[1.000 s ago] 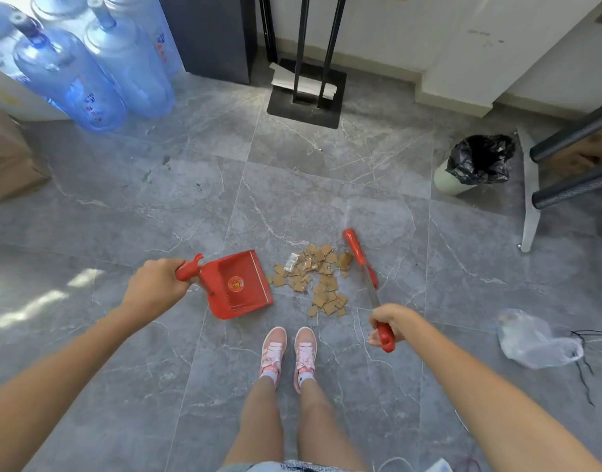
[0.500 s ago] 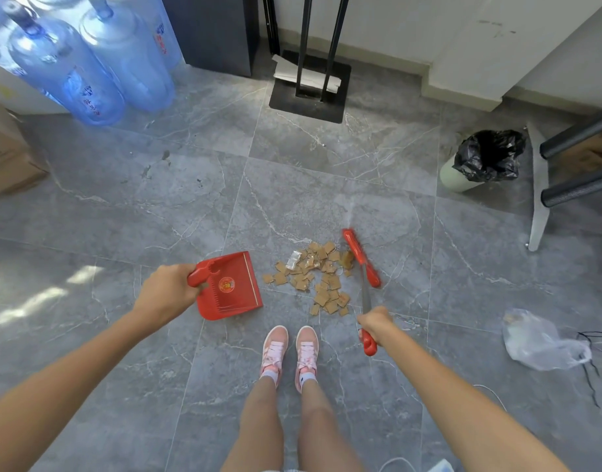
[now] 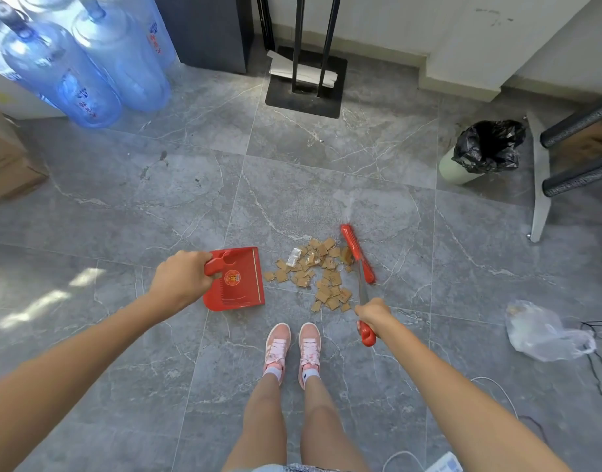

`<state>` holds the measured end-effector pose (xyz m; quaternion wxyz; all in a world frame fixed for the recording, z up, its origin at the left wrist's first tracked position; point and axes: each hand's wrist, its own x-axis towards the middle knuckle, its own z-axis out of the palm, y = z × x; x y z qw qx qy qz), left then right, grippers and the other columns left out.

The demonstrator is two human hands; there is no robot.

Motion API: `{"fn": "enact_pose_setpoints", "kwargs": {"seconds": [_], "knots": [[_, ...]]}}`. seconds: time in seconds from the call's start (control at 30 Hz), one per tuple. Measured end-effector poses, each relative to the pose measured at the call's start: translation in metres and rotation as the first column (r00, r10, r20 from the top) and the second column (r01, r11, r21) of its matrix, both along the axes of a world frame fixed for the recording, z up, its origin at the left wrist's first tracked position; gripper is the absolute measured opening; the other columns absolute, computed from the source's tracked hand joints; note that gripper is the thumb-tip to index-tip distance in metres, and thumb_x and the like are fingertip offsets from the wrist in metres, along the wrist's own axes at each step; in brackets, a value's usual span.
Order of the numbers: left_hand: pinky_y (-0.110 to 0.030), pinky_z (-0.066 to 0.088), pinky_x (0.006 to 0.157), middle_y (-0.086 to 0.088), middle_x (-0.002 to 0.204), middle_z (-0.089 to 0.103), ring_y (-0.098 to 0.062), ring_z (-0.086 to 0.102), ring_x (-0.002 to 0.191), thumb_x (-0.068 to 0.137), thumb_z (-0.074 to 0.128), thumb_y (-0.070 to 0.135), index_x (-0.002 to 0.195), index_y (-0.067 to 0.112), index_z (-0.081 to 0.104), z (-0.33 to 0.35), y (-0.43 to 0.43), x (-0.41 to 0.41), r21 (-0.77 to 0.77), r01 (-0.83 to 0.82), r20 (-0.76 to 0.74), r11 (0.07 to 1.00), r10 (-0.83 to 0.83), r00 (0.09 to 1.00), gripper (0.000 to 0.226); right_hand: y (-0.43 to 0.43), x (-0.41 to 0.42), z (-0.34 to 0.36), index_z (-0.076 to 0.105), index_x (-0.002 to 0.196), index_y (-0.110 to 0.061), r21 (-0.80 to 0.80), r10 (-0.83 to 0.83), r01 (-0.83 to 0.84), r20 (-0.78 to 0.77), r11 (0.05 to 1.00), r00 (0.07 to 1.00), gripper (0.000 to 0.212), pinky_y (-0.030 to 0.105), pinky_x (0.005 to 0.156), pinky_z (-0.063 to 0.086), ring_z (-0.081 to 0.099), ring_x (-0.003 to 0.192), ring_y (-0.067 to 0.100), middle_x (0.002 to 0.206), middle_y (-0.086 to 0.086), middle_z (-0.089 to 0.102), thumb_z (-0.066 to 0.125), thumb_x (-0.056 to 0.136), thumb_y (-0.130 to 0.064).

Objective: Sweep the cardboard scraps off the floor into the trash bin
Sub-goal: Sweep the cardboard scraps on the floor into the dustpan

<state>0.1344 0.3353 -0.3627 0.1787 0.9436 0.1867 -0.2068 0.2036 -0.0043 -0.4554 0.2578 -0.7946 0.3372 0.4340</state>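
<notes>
Cardboard scraps (image 3: 318, 277) lie in one loose heap on the floor (image 3: 122, 206) between the hands, too many to count. The left hand (image 3: 180, 279) grips the single red dustpan (image 3: 240, 284) just left of them. The right hand (image 3: 372, 315) grips the single broom (image 3: 357, 253) along their right edge. One trash bin (image 3: 454, 170) stands well apart.

A single wide-angle head camera looks steeply down from standing height at the grey marble-patterned tiled floor (image 3: 326, 185), facing the white wall (image 3: 394, 22).
</notes>
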Motion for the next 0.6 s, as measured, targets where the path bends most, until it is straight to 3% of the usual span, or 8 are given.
{"fn": "enact_pose_setpoints", "kwargs": {"seconds": [0.2, 0.4, 0.6], "knots": [[-0.035, 0.046, 0.061, -0.005, 0.068, 0.064, -0.033, 0.062, 0.072, 0.085, 0.066, 0.038, 0.072, 0.016, 0.063, -0.002, 0.001, 0.005, 0.002, -0.024, -0.007, 1.0, 0.024, 1.0, 0.026, -0.009, -0.005, 0.0, 0.053, 0.11, 0.011, 0.002, 0.006, -0.006, -0.007, 1.0, 1.0, 0.028, 0.026, 0.039, 0.043, 0.046, 0.036, 0.02, 0.051, 0.014, 0.052, 0.051, 0.095, -0.013], [-0.034, 0.045, 0.063, -0.004, 0.068, 0.062, -0.032, 0.061, 0.071, 0.086, 0.065, 0.04, 0.069, 0.018, 0.06, -0.003, -0.005, 0.019, -0.014, -0.049, -0.02, 0.999, 0.049, 0.999, 0.028, -0.009, -0.003, -0.001, 0.05, 0.098, 0.008, 0.004, -0.003, 0.003, -0.013, 1.0, 1.0, 0.016, 0.031, 0.05, 0.046, 0.049, 0.041, 0.022, 0.053, 0.015, 0.053, 0.048, 0.094, -0.008], [-0.035, 0.049, 0.063, -0.003, 0.065, 0.062, -0.032, 0.062, 0.069, 0.084, 0.067, 0.04, 0.069, 0.018, 0.062, -0.004, -0.004, 0.019, -0.049, -0.07, -0.008, 0.996, 0.07, 0.998, 0.027, 0.006, 0.0, 0.004, 0.05, 0.106, 0.005, 0.029, 0.032, -0.032, -0.021, 0.999, 0.999, 0.017, 0.029, 0.044, 0.044, 0.048, 0.041, 0.02, 0.053, 0.015, 0.052, 0.046, 0.095, -0.007]]}}
